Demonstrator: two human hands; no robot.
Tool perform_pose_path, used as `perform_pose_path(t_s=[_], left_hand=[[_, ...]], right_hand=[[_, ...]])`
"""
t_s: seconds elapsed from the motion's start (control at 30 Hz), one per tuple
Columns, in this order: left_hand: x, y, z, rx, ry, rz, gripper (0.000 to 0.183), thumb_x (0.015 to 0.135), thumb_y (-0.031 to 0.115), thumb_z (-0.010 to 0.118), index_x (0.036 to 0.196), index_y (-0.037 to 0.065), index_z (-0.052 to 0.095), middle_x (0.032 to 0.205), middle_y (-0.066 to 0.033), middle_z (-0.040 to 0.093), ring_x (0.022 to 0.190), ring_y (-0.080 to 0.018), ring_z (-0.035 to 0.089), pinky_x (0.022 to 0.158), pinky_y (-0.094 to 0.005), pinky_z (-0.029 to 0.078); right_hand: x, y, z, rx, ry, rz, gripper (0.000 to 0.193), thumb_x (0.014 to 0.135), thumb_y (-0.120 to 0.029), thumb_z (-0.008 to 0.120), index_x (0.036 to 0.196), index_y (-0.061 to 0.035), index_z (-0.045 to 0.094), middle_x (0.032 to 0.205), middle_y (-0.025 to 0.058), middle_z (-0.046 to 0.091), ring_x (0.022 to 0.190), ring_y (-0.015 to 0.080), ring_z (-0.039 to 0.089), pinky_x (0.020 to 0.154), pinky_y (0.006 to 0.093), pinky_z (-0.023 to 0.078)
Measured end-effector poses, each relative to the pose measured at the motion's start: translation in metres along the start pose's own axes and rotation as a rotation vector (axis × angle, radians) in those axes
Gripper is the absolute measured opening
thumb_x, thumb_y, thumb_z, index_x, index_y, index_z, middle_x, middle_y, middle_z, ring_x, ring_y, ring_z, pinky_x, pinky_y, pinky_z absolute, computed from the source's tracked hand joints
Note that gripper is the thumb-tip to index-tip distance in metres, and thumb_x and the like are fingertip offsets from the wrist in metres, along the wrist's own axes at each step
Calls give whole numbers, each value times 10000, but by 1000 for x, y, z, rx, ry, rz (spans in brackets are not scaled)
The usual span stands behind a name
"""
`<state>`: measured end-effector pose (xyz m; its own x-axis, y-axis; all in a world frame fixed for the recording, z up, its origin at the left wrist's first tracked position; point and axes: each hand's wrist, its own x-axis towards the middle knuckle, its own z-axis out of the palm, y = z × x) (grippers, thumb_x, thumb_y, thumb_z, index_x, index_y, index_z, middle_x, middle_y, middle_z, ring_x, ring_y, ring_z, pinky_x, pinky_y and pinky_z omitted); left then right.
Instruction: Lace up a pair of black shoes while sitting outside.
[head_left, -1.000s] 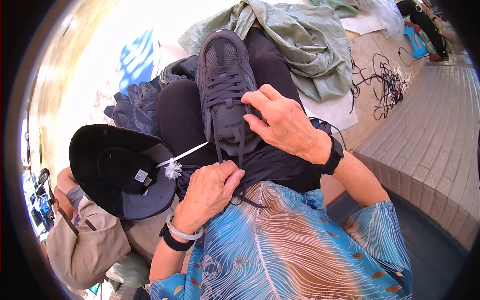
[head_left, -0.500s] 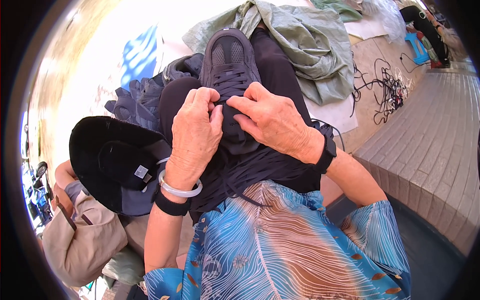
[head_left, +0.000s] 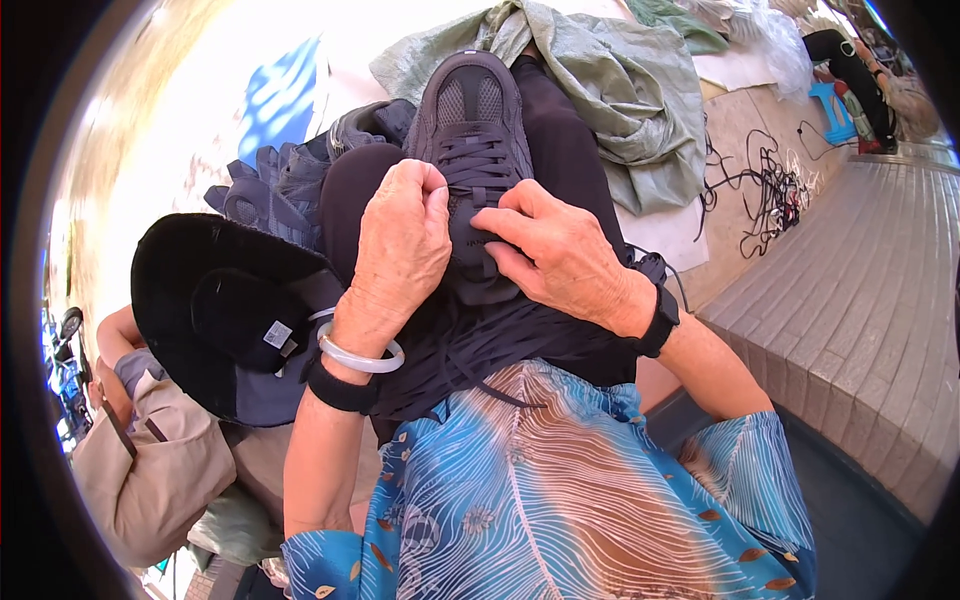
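A dark grey lace-up sneaker (head_left: pixel 478 100) with a mesh toe rests on my lap, its toe pointing away from me. Flat dark shoelaces (head_left: pixel 472 158) cross its upper part. My left hand (head_left: pixel 402 228) is closed in a pinch at the shoe's left edge, beside the lacing; whatever lies between its fingertips is hidden. Over the right side of the tongue, my right hand (head_left: pixel 565 250) has its index fingertip on the tongue and its thumb apart, lower down. More loose dark laces (head_left: pixel 470 350) lie in a bundle across my lap.
Several dark shoes (head_left: pixel 270 205) are piled beyond my left knee. A black cap-like item (head_left: pixel 180 300) lies left of my left forearm. Grey-green sheeting (head_left: pixel 640 120) spreads ahead, tangled cords (head_left: pixel 770 190) lie on the floor, and a curved ledge (head_left: pixel 850 270) runs along the right. Other people sit nearby.
My left hand has drawn slightly left, away from the middle of the lacing. My right hand has shifted slightly right and down, so more of the crossed laces shows between them.
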<state>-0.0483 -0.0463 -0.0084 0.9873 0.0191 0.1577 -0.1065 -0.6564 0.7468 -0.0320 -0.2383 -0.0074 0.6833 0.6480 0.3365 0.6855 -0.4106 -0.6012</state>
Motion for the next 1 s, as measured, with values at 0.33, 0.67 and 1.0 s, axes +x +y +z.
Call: perform_pose_path(t_s=[0.33, 0.67, 1.0], left_hand=[[1, 1, -2, -69, -11, -67, 75, 923, 58, 580, 950, -9, 561, 760, -103, 578, 647, -190, 541, 625, -328, 465], [-4, 10, -4, -39, 15, 12, 67, 892, 7, 590, 955, -3, 572, 816, -101, 569, 679, -202, 551, 637, -337, 471], [-9, 23, -1, 171, 51, 135, 141, 862, -41, 582, 993, 10, 597, 862, -132, 543, 752, -322, 589, 664, -378, 485]], right_hand=[[12, -14, 1, -123, -24, 112, 279, 807, -114, 692, 1061, -82, 584, 894, 72, 548, 700, 256, 635, 584, 350, 515], [5, -9, -6, 174, 57, 243, 103, 812, -62, 675, 908, -43, 642, 801, 104, 569, 692, 311, 611, 622, 393, 501], [7, 17, -6, 89, 177, 166, 107, 823, -71, 674, 925, -44, 657, 811, 98, 572, 719, 284, 619, 639, 378, 511]])
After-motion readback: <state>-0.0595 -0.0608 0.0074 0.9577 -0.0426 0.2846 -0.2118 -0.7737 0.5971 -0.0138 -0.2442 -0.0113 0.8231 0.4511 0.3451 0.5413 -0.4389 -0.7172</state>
